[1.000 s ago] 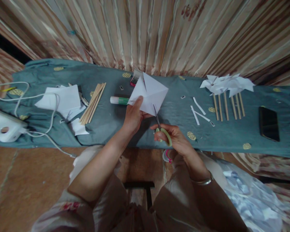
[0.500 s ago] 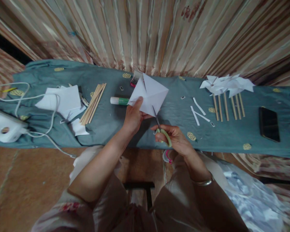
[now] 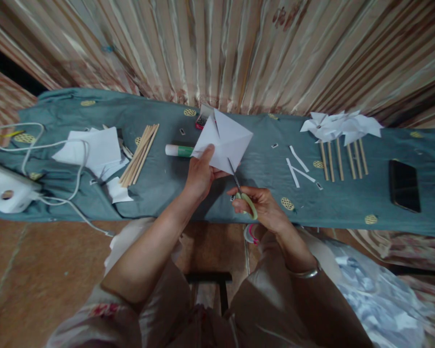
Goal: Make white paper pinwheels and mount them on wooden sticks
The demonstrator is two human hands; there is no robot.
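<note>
My left hand (image 3: 200, 175) pinches the lower left edge of a folded white paper square (image 3: 224, 140), held above a table covered in blue-grey cloth (image 3: 261, 166). My right hand (image 3: 259, 205) is closed round the green handles of a pair of scissors (image 3: 241, 191). The blades reach up into the paper's lower corner. A glue stick (image 3: 179, 151) with a green label lies just left of the paper.
A bundle of wooden sticks (image 3: 139, 153) and loose white sheets (image 3: 94, 150) lie at the left, beside a white device (image 3: 5, 191) with a cable. Finished paper pinwheels (image 3: 340, 126) on sticks, paper strips (image 3: 297, 166) and a black phone (image 3: 404, 185) lie at the right. A striped curtain hangs behind.
The scissors have crept slightly further up into the paper's lower corner. Both hands otherwise stay where they were.
</note>
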